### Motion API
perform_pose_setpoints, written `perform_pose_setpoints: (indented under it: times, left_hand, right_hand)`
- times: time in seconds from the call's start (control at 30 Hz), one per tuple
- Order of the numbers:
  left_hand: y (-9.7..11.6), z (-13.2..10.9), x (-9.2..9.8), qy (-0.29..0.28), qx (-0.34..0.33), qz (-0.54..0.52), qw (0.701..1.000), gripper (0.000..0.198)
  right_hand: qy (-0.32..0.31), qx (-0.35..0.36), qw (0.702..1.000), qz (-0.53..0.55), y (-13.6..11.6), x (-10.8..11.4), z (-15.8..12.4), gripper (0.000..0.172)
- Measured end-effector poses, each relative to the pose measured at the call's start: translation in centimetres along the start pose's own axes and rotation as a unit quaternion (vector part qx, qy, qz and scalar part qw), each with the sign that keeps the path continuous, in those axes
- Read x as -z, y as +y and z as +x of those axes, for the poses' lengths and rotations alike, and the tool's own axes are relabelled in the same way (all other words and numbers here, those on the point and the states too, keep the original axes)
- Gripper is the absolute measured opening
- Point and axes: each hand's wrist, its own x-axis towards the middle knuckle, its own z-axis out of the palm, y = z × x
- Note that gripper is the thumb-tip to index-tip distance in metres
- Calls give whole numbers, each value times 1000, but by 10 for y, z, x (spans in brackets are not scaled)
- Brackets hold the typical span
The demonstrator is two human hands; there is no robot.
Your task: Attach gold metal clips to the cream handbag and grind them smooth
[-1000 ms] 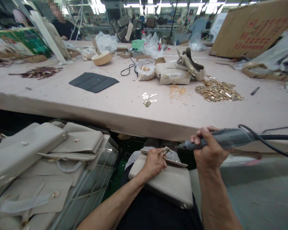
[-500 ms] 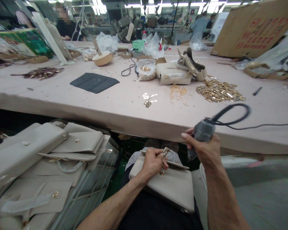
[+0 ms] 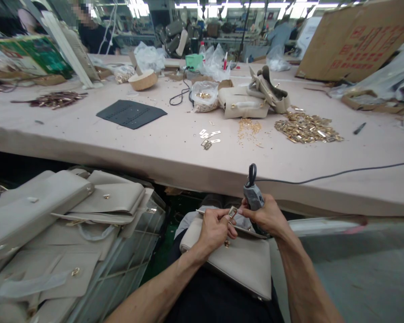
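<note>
A beige handbag (image 3: pixel 242 264) lies across my lap, with a small gold turn-lock (image 3: pixel 226 244) on its front. My left hand (image 3: pixel 215 229) is closed at the bag's flap, pinching a gold rectangular metal plate (image 3: pixel 233 212) at the flap's edge. My right hand (image 3: pixel 267 215) wraps round a grey corded electric screwdriver (image 3: pixel 254 197), its tip pointing down and hidden behind the hand and flap. The right fingertips reach close to the metal plate; whether they touch it I cannot tell.
Finished-looking beige bags (image 3: pixel 63 193) pile up in a crate at left. On the table (image 3: pixel 138 148) lie a heap of gold fittings (image 3: pixel 306 128), loose plates (image 3: pixel 208 134), small screws (image 3: pixel 249 128), a dark sheet (image 3: pixel 131 113) and another bag (image 3: pixel 244 103). The screwdriver's cord (image 3: pixel 340 172) runs right.
My right hand has brought the electric screwdriver left, close to the flap and my left hand. Its cord loop has swung upright. My left hand has stayed on the plate.
</note>
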Motion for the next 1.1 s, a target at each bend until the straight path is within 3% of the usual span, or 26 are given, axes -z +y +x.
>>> perform_pose_setpoints:
  times: [0.3, 0.6, 1.1]
  left_hand:
    - [0, 0, 1, -4, 5, 14, 1000, 25]
    - [-5, 1, 2, 3, 12, 66, 998, 23]
    - [0, -6, 4, 7, -5, 23, 1000, 25]
  right_hand:
    - [19, 30, 999, -22, -8, -8, -1, 30]
    - [61, 38, 995, -76, -11, -16, -6, 15]
    - [46, 37, 997, -57, -13, -15, -6, 20]
